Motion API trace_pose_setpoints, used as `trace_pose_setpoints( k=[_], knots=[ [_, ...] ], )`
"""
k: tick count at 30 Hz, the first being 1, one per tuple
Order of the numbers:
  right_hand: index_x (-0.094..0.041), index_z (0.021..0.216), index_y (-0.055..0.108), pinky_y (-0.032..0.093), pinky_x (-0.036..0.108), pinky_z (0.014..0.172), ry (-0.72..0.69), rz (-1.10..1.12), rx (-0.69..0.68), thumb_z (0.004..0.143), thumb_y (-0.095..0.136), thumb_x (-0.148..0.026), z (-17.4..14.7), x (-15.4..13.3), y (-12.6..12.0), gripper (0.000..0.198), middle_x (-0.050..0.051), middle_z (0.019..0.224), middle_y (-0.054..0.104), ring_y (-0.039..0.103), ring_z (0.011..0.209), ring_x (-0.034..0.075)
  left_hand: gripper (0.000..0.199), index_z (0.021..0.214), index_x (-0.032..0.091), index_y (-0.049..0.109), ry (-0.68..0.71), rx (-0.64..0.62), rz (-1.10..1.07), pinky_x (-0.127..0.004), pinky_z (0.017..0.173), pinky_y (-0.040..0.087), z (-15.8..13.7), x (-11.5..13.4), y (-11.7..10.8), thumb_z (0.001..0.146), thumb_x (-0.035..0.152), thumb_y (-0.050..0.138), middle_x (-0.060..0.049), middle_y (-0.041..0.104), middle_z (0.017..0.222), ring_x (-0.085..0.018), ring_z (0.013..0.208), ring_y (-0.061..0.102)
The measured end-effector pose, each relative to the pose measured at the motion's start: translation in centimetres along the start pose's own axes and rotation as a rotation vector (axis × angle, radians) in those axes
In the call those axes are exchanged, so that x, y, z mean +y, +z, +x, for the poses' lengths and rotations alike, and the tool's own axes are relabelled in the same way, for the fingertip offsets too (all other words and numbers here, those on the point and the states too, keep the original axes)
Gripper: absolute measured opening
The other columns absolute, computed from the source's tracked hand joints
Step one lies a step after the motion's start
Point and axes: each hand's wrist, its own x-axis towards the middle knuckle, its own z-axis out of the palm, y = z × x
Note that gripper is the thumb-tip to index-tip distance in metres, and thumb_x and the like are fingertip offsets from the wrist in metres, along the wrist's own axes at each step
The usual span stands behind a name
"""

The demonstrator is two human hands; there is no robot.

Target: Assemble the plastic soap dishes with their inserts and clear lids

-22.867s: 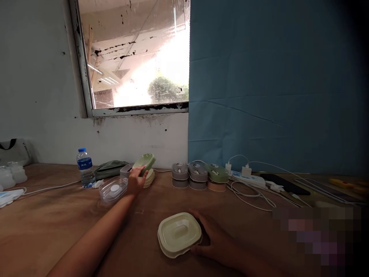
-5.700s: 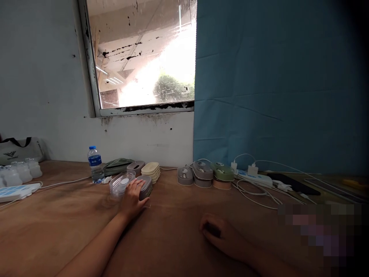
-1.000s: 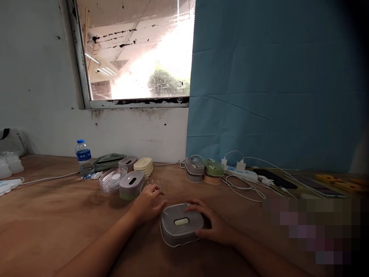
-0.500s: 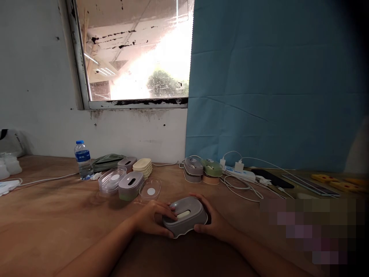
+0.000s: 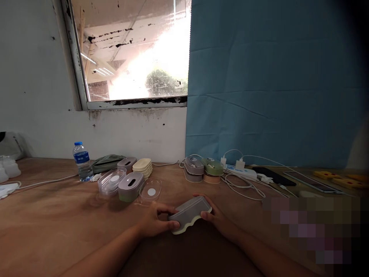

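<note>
A grey oval plastic box (image 5: 188, 215) with a wavy, pale yellow lower edge is held tilted between my two hands, its long side facing me. My left hand (image 5: 160, 221) grips its left end, thumb on the near side and fingers at the top, partly hidden. Around the right end closes my right hand (image 5: 215, 219), thumb pressed on the near side and fingers behind. Beyond my left hand lies a clear oval lid (image 5: 151, 191) with a white round sticker. Next to it stands a slotted grey box (image 5: 131, 186) with a green base.
Farther left are stacked clear lids (image 5: 108, 182), cream trays (image 5: 142, 166), another slotted box (image 5: 127, 163), a green pouch (image 5: 106, 163) and a water bottle (image 5: 82, 162). Two lidded boxes, grey (image 5: 193, 168) and green (image 5: 212, 169), stand at the back. A power strip (image 5: 240, 173) and cables lie right.
My hands have tipped the grey box so its slotted top turns away and its long side shows. The left thumb has moved up onto that side.
</note>
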Motion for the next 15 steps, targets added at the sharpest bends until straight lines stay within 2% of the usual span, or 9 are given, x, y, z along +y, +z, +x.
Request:
trace_pose_setpoints(
  k=[4, 6, 10, 13, 15],
  knots=[
    [-0.027, 0.118, 0.038, 0.043, 0.035, 0.076, 0.023, 0.066, 0.0, 0.07, 0.059, -0.049, -0.1, 0.1, -0.1, 0.057, 0.002, 0.089, 0.056, 0.056, 0.083, 0.022, 0.031, 0.085, 0.016, 0.067, -0.072, 0.051, -0.055, -0.025, 0.071, 0.045, 0.0, 0.0, 0.7, 0.065, 0.039, 0.065, -0.004, 0.067, 0.08, -0.018, 0.078, 0.059],
    [-0.026, 0.119, 0.037, 0.043, 0.038, 0.077, 0.023, 0.082, -0.001, 0.07, 0.057, -0.05, 0.0, 0.3, -0.1, 0.058, 0.003, 0.089, 0.058, 0.056, 0.085, 0.024, 0.032, 0.082, 0.015, 0.066, -0.134, 0.086, -0.133, -0.023, 0.065, 0.045, 0.1, -0.2, 1.0, 0.065, 0.041, 0.064, -0.003, 0.067, 0.077, -0.016, 0.072, 0.059],
    [-0.023, 0.118, 0.04, 0.039, 0.041, 0.084, -0.054, 0.099, 0.008, 0.066, 0.058, -0.054, 0.3, 0.5, -0.2, 0.063, 0.008, 0.104, 0.055, 0.05, 0.098, 0.029, 0.039, 0.072, 0.011, 0.064, -0.266, 0.203, -0.343, -0.02, 0.053, 0.041, 0.6, -0.3, 1.2, 0.065, 0.049, 0.061, -0.003, 0.063, 0.065, -0.012, 0.059, 0.055],
    [-0.022, 0.119, 0.038, 0.039, 0.041, 0.085, -0.064, 0.126, -0.003, 0.066, 0.057, -0.052, 0.4, 0.8, -0.2, 0.064, 0.009, 0.113, 0.051, 0.048, 0.101, 0.029, 0.042, 0.07, 0.01, 0.063, -0.304, 0.263, -0.402, -0.02, 0.053, 0.04, 0.9, -0.2, 1.0, 0.064, 0.051, 0.061, -0.002, 0.062, 0.062, -0.011, 0.057, 0.054],
    [-0.023, 0.119, 0.037, 0.039, 0.04, 0.084, -0.082, 0.116, 0.051, 0.067, 0.057, -0.05, 0.6, 1.0, -0.4, 0.062, 0.008, 0.114, 0.05, 0.049, 0.1, 0.027, 0.042, 0.068, 0.011, 0.063, -0.297, 0.323, -0.394, -0.021, 0.055, 0.041, 0.9, -0.3, 0.8, 0.062, 0.052, 0.062, -0.002, 0.062, 0.062, -0.012, 0.058, 0.054]
  ],
)
